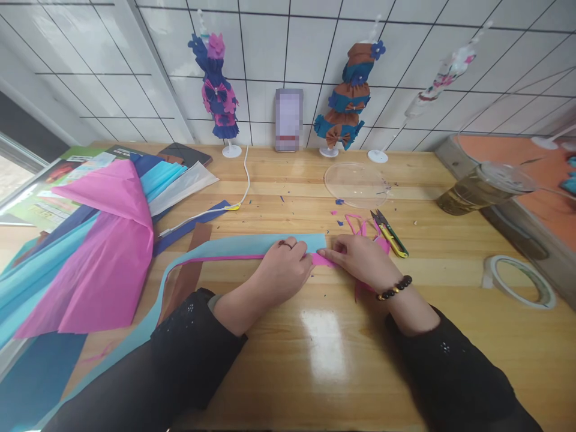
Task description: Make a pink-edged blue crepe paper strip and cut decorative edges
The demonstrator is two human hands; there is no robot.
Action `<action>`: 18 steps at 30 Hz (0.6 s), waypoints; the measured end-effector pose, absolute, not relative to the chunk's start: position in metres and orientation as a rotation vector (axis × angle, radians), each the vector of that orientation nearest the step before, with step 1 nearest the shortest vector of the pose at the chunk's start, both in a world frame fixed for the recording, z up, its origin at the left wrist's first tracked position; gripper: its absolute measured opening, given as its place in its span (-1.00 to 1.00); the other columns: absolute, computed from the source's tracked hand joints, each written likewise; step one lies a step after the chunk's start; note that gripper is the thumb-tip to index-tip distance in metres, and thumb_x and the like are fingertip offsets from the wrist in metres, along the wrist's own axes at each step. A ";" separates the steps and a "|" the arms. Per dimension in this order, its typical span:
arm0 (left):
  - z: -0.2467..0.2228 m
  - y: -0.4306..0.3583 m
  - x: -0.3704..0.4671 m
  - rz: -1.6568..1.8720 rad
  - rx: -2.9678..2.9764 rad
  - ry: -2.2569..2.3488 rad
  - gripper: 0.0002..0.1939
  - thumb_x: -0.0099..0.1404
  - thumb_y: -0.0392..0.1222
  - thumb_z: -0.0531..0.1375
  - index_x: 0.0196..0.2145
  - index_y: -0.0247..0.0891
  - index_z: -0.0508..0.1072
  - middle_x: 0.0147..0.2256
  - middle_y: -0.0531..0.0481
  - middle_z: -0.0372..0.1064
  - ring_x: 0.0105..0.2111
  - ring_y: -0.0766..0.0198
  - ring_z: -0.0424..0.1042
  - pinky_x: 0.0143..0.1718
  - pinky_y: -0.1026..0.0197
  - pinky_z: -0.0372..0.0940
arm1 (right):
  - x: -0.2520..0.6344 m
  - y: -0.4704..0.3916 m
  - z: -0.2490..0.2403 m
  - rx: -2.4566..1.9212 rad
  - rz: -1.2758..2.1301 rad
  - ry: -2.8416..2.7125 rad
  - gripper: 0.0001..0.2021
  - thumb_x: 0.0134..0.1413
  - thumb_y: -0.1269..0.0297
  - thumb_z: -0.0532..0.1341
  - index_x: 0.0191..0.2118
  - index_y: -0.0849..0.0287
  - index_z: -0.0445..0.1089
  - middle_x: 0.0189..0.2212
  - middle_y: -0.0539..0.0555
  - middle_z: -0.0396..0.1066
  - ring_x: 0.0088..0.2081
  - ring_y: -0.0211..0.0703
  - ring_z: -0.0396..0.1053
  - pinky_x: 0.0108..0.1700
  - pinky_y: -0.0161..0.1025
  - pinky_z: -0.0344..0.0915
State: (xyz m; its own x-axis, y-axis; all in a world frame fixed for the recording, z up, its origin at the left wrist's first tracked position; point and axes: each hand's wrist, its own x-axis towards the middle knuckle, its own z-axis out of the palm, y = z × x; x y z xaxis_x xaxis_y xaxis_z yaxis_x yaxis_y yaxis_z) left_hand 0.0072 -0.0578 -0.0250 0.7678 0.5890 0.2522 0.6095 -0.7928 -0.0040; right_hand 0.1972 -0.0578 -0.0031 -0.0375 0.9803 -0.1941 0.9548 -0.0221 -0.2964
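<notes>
A long light blue strip [243, 245] with a pink strip [234, 258] along its near edge lies across the wooden table and trails off to the lower left. My left hand [285, 273] is closed on both strips near their right end, fingers curled. Just to the right, my right hand [360, 258] pinches the pink edge at the corner of the blue strip. Pink scraps [357, 225] lie behind and partly under my right hand. Beside them rest yellow-handled snips [391, 234]. A brown strip [184, 282] passes beneath the blue one.
Coloured sheets [112, 240] pile up at the left, near a white cable [247, 174]. A phone [288, 120] leans on the tiles between decorated stands [220, 96]. A clear disc [355, 185], a drink cup [481, 189] and a tape roll [522, 282] are on the right.
</notes>
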 end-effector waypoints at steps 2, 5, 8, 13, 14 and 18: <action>-0.024 -0.058 0.007 -0.372 -2.888 -0.979 -0.70 0.30 -0.20 -0.09 -0.42 -0.30 0.38 -0.41 -0.11 0.20 -0.31 0.16 0.20 -0.35 0.13 0.14 | 0.199 -0.057 -0.004 -2.084 0.582 -2.130 -0.57 -0.04 -0.11 0.05 -0.65 0.15 0.17 -0.67 0.01 0.27 -0.60 -0.27 0.17 -0.55 -0.31 -0.04; -0.023 -0.056 0.006 -0.411 -2.924 -1.018 -0.69 0.31 -0.17 -0.09 -0.39 -0.27 0.41 -0.38 -0.10 0.22 -0.32 0.18 0.21 -0.32 0.14 0.16 | 0.203 -0.057 -0.004 -2.037 0.629 -2.130 -0.59 -0.01 -0.07 0.05 -0.64 0.15 0.15 -0.67 -0.01 0.25 -0.60 -0.28 0.15 -0.55 -0.32 -0.03; -0.023 -0.052 0.005 -0.532 -2.964 -1.117 -0.73 0.30 -0.19 -0.07 -0.25 -0.24 0.41 -0.35 -0.08 0.27 -0.30 0.23 0.24 -0.25 0.15 0.19 | 0.205 -0.056 -0.003 -1.993 0.668 -2.146 -0.58 0.02 -0.07 0.02 -0.65 0.14 0.12 -0.68 -0.03 0.22 -0.60 -0.28 0.14 -0.55 -0.32 -0.03; -0.021 -0.038 0.006 -0.693 -2.874 -1.400 -0.64 0.26 -0.20 0.00 0.00 -0.30 0.26 -0.15 -0.13 0.28 -0.12 0.19 0.23 -0.10 0.11 0.17 | 0.208 -0.056 -0.003 -1.923 0.688 -2.173 -0.57 0.06 -0.05 -0.03 -0.64 0.14 0.17 -0.67 -0.02 0.23 -0.59 -0.27 0.16 -0.54 -0.32 -0.03; -0.021 -0.036 0.007 -0.668 -2.870 -1.440 -0.62 0.25 -0.17 0.01 0.01 -0.30 0.25 -0.13 -0.13 0.27 -0.09 0.18 0.22 -0.08 0.09 0.16 | 0.208 -0.056 -0.003 -1.912 0.695 -2.171 -0.58 0.06 -0.05 -0.03 -0.62 0.14 0.20 -0.66 -0.02 0.25 -0.58 -0.27 0.18 -0.54 -0.33 -0.02; -0.017 -0.025 0.013 -0.550 -2.918 -1.550 -0.55 0.21 0.01 0.05 -0.03 -0.30 0.30 -0.15 -0.14 0.31 -0.09 0.14 0.24 -0.06 0.07 0.14 | 0.212 -0.059 -0.006 -1.852 0.756 -2.087 -0.58 0.09 -0.04 -0.06 -0.51 0.16 0.30 -0.62 0.01 0.30 -0.55 -0.26 0.22 -0.52 -0.33 0.03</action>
